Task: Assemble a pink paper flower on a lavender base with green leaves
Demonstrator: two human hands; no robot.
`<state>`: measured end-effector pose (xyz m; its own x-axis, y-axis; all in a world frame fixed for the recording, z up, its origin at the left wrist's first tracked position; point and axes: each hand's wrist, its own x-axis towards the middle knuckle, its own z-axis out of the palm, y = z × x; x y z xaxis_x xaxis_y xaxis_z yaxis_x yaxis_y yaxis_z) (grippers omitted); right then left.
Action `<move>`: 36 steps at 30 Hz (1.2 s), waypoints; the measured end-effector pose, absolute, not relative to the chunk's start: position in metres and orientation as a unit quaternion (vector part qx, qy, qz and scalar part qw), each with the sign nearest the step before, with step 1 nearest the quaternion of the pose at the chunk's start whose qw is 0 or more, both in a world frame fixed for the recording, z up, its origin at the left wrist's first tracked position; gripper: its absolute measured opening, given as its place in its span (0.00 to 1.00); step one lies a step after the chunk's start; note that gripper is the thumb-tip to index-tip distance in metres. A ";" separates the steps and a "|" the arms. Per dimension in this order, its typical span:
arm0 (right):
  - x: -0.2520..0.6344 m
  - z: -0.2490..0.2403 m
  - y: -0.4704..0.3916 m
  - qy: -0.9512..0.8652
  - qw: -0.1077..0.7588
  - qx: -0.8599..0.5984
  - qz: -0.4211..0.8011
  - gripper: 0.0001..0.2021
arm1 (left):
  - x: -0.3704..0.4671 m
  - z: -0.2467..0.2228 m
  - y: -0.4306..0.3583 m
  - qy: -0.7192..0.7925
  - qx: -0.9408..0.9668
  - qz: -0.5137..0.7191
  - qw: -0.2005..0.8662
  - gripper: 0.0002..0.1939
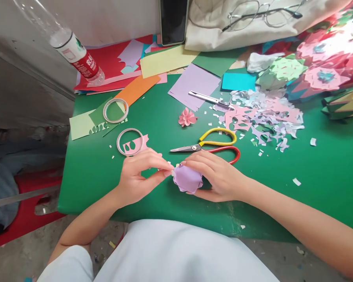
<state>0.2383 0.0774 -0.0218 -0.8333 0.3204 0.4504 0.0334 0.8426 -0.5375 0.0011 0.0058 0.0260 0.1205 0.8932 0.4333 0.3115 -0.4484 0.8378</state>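
Observation:
My right hand [213, 176] grips a small purple folded-paper piece [188, 178] with a scalloped edge, thumb below it and fingers above. At its left edge my left hand [144, 172] pinches with thumb and forefinger. A tiny pale bit shows at those fingertips, too small to name. Just beyond my right hand lie scissors [195, 147] with one yellow and one red handle, blades apart and pointing left. A pink paper flower [187, 117] sits farther back. Near my left hand are a tape roll [130, 141] and a cut pink paper strip [138, 144].
Another tape roll [115, 111] lies on green paper at left. A box cutter [210, 100] rests on purple sheets [191, 84], beside a heap of paper scraps [264, 117]. Paper flower pieces [320, 78] crowd the right rear. A plastic bottle [79, 58], phone [173, 21] and eyeglasses [261, 15] are at the back.

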 end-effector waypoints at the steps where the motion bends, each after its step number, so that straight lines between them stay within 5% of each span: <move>1: 0.238 -0.025 0.077 -0.918 0.273 -0.099 0.270 0.26 | 0.004 0.024 0.006 0.434 0.699 0.486 0.294 0.08; 9: 0.239 -0.019 0.078 -0.910 0.301 -0.114 0.262 0.30 | 0.011 0.015 0.007 0.460 0.736 0.396 0.300 0.06; 13: 0.237 -0.012 0.073 -0.897 0.336 -0.150 0.245 0.23 | 0.011 0.014 0.008 0.455 0.758 0.380 0.271 0.07; 20: 0.235 -0.019 0.065 -0.924 0.289 -0.163 0.188 0.31 | 0.012 0.014 0.007 0.444 0.785 0.354 0.248 0.08; 36: 0.232 -0.027 0.063 -0.915 0.294 -0.153 0.230 0.22 | 0.013 0.020 0.010 0.445 0.830 0.270 0.199 0.06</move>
